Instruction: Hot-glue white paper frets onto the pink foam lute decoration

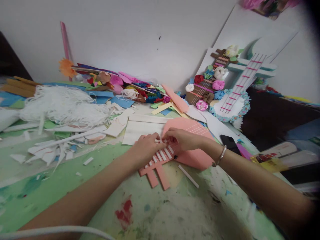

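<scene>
A flat pink cut-out shaped like a lute (197,158) lies on the table, its round body to the right and its pegs pointing toward me. Across its neck run several short white strips (162,155), and thin white strings stretch over the body. My left hand (146,150) rests over the neck with its fingers bent together. Opposite it, my right hand (183,139) pinches at the upper neck, its fingertips close to the left ones. What sits between the fingertips is mostly hidden. A loose white strip (188,176) lies beside the body.
Behind my hands lies a white sheet (145,130). Shredded white paper (62,105) and scraps pile up at left. Two decorated paper instruments, one brown (197,91) and one white-and-blue (236,103), lean at the back right. A dark phone (230,144) lies near my right forearm. A white cable (60,229) crosses the bottom left.
</scene>
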### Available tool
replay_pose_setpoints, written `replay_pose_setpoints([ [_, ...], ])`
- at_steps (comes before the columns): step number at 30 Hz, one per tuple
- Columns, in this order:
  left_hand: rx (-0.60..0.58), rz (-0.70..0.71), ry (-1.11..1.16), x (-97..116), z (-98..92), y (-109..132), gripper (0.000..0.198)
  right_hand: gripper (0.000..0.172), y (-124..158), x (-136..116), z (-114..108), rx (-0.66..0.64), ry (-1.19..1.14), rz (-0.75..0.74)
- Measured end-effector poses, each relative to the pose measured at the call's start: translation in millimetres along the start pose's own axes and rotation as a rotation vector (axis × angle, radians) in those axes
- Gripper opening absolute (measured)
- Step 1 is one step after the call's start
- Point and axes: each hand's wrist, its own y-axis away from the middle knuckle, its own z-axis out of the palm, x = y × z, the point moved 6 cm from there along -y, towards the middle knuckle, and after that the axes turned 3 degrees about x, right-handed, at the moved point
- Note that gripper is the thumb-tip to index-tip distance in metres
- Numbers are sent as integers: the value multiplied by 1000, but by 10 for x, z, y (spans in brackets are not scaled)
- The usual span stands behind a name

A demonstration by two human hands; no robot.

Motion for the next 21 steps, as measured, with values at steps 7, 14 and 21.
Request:
replay_pose_setpoints([
  [7,248,37,294,-143,-116,-2,52,58,49,-47,-39,10,-15,10],
  [14,124,287,65,168,-111,21,36,71,163,-30,-59,72,-103,68],
  [21,19,335,-76,260,-24,56,33,51,284,-19,-39,155,-185,119],
])
